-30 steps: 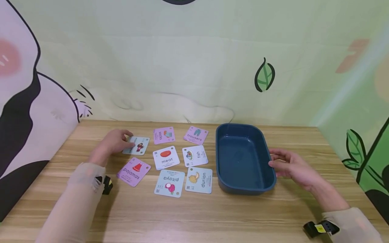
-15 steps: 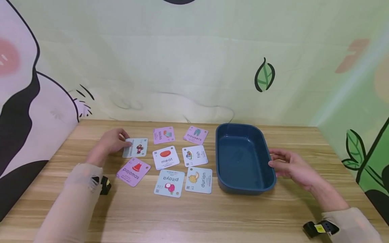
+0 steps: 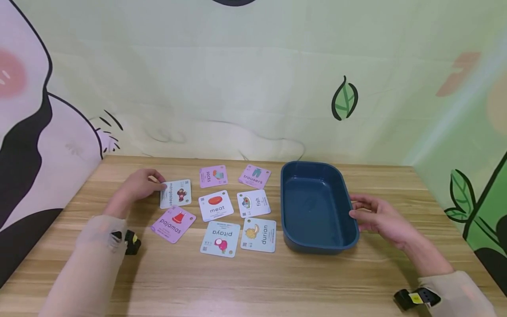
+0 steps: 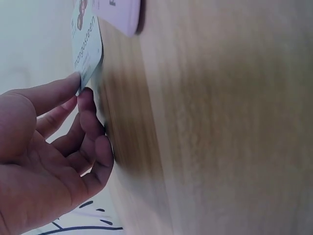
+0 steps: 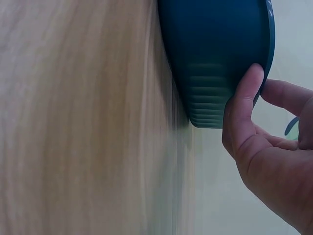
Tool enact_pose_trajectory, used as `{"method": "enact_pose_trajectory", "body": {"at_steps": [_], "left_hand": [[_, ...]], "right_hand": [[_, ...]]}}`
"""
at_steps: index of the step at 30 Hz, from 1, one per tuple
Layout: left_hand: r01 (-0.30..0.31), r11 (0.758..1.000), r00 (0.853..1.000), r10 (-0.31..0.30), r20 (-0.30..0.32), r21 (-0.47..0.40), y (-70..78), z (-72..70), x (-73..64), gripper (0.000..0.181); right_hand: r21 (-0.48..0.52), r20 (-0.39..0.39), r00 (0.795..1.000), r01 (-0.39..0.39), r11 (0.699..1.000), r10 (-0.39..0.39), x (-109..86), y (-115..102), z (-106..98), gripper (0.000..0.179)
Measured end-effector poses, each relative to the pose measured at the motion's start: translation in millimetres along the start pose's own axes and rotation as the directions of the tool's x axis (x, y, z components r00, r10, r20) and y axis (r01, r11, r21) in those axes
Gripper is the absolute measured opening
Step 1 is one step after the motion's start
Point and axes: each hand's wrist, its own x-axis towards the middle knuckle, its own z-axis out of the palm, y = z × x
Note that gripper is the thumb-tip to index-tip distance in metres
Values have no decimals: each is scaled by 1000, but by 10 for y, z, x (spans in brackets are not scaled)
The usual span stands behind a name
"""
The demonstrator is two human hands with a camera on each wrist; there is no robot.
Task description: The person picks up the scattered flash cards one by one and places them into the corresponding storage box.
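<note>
In the head view my left hand (image 3: pixel 138 185) is at the far left of the cards. Its thumb and index finger pinch the left edge of the mangosteen card (image 3: pixel 180 194); the left wrist view shows that card (image 4: pixel 87 51) tilted, its corner between thumb and fingertip. The pink pajamas card (image 3: pixel 174 223) lies just in front of it. On the right, a deep blue plastic bin (image 3: pixel 321 240) stands on the table. My right hand (image 3: pixel 382 220) grips its right rim, thumb at the lip and a finger (image 5: pixel 247 95) against the outer wall.
Flat on the wooden table (image 3: pixel 253 286) lie several more cards: socks (image 3: pixel 214 176), trousers (image 3: pixel 255 176), meat (image 3: pixel 215 206), fish (image 3: pixel 253 203), pitaya (image 3: pixel 220 238) and durian (image 3: pixel 259 235). A printed backdrop (image 3: pixel 237 88) rises behind the table.
The mangosteen card has shifted slightly left and towards me, turning a little, and more of its word shows. My left hand has drawn back left. The right hand and bin stay put.
</note>
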Motion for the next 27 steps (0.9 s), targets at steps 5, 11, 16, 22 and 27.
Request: {"method": "enact_pose_trajectory", "body": {"at_steps": [5,11,16,22,27], "left_hand": [[21,998,1000,-19,23,-63,-27,-25,-23,31],[16,992,1000,-14,13,-123,-21,-56,-69,35],[-10,983,1000,7,-16,-186,20,-74,-106,35],[12,971,999,-24,-49,-240,50,-83,-99,39],[17,962,995,-42,-88,-274,74,-81,-110,39]], "right_hand": [[4,4,1000,2,1000,-2,1,6,-2,62],[7,8,1000,2,1000,-2,0,18,-6,62],[8,9,1000,-2,1000,2,-6,21,-7,63],[10,5,1000,-7,1000,6,-4,22,-4,63],[17,4,1000,2,1000,-2,6,27,-2,62]]}}
